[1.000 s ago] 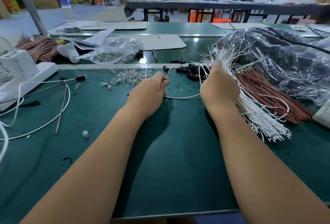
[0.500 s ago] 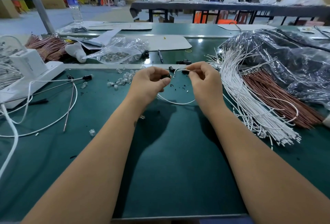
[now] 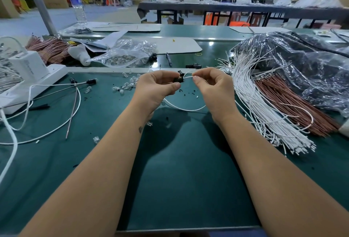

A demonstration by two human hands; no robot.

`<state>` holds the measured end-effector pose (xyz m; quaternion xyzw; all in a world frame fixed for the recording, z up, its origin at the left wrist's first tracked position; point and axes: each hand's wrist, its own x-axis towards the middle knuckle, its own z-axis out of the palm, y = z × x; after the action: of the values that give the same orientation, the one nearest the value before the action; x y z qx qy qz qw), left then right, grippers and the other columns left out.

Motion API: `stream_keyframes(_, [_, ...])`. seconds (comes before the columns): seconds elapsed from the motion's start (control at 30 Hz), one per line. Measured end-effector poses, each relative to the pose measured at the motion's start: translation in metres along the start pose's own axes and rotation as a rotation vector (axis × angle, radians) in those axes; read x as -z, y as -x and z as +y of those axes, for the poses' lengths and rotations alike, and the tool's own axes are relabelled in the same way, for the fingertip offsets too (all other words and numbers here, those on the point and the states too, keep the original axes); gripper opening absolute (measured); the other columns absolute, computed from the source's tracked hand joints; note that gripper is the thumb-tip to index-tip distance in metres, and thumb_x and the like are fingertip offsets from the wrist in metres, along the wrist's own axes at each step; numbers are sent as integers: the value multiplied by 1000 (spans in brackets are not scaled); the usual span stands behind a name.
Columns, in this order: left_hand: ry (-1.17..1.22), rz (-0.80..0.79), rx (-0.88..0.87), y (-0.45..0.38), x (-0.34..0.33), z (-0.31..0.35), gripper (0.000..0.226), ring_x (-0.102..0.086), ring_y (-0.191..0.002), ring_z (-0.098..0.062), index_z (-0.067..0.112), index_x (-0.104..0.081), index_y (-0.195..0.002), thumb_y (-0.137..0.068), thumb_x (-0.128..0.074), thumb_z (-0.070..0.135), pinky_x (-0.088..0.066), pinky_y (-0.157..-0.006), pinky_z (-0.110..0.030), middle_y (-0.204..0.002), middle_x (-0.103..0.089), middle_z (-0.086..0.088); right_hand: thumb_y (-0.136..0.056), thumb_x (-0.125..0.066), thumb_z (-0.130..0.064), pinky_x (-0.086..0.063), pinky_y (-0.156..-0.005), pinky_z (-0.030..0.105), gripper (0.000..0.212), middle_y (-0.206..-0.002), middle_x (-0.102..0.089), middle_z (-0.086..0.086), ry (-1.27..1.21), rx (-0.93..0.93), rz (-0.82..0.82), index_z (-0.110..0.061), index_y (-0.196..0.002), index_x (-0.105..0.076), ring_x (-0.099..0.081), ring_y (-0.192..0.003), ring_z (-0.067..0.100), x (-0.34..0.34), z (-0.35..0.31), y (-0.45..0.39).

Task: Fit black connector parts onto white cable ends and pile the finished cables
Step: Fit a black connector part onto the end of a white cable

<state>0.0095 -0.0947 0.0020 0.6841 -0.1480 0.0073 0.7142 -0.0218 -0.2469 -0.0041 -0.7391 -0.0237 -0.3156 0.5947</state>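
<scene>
Fingertips meeting at the plug-in point.
Left hand pinches a black connector; right hand pinches the white cable end into it. Big white bundle beside it looks unfitted, so plenty remains.

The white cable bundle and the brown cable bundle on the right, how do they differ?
The white cable bundle lies nearer the hands and fans out loosely, some strands looping free; the brown cable bundle lies straighter and tighter, its far end tucked under the plastic bag. Both rest side by side on the green mat.
</scene>
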Motion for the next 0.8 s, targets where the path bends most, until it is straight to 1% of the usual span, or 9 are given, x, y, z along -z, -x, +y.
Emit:
stream_keyframes(0.07, [-3, 12, 5, 0, 1, 0, 21, -65, -68, -6, 13, -70, -90, -78, -73, -5, -50, -63, -14, -84, -71, -5, -84, -69, -8, -49, -68, 16, 20, -68, -65, -15, -23, -3, 7, -26, -74, -68, -58, -68, 1, 1, 0, 0])
stream_keyframes(0.2, [2, 0, 12, 0, 1, -1, 21, -65, -68, -5, 13, -71, -89, -78, -73, -4, -49, -63, -14, -84, -72, -5, -85, -68, -5, -46, -68, 11, 24, -69, -64, -15, 0, 10, -33, -26, -74, -67, -57, -67, -4, -1, -1, 1])
stream_keyframes(0.3, [28, -17, 14, 0, 0, -1, 21, -66, -67, -4, 12, -71, -88, -78, -72, -6, -50, -62, -14, -79, -72, -2, -85, -67, -3, -46, -69, 10, 26, -69, -63, -15, 10, 6, -51, -27, -73, -65, -56, -67, -6, -2, -1, 2])
stream_keyframes(0.4, [57, -19, 21, 0, 1, -2, 19, -64, -65, -3, 12, -71, -87, -78, -72, -6, -49, -61, -13, -74, -72, 3, -87, -66, -6, -44, -61, 12, 23, -66, -62, -16, -48, -63, -59, -25, -74, -67, -52, -60, -4, -1, -2, 2])
stream_keyframes(0.47, [75, -15, 33, 0, 1, -1, 19, -64, -65, -4, 11, -71, -87, -78, -71, -6, -49, -62, -13, -74, -72, 3, -87, -66, -6, -42, -59, 13, 22, -65, -61, -16, -66, -89, -72, -24, -75, -67, -50, -59, -3, -1, -2, 2])
stream_keyframes(0.63, [262, -42, 71, 2, 2, 1, 22, -65, -71, -9, 7, -70, -90, -79, -66, -12, -52, -64, -16, -76, -73, 0, -88, -66, -6, -45, -62, 17, 21, -71, -61, -9, 9, -83, -84, -24, -76, -66, -51, -62, 2, -1, -2, 3])
stream_keyframes(0.73, [251, -46, 72, 2, 1, 1, 24, -65, -68, -8, 9, -70, -87, -79, -66, -13, -52, -62, -15, -73, -73, 1, -87, -66, -5, -47, -63, 16, 19, -70, -60, -11, 68, -33, -80, -22, -77, -66, -51, -61, -3, -1, -2, 3])
stream_keyframes(0.8, [196, -47, 58, 2, 0, 1, 26, -64, -66, -6, 12, -70, -84, -77, -67, -13, -50, -61, -15, -71, -72, 2, -87, -66, -5, -48, -64, 18, 16, -70, -60, -10, 135, 27, -71, -19, -79, -66, -52, -61, -1, -3, -2, 4])
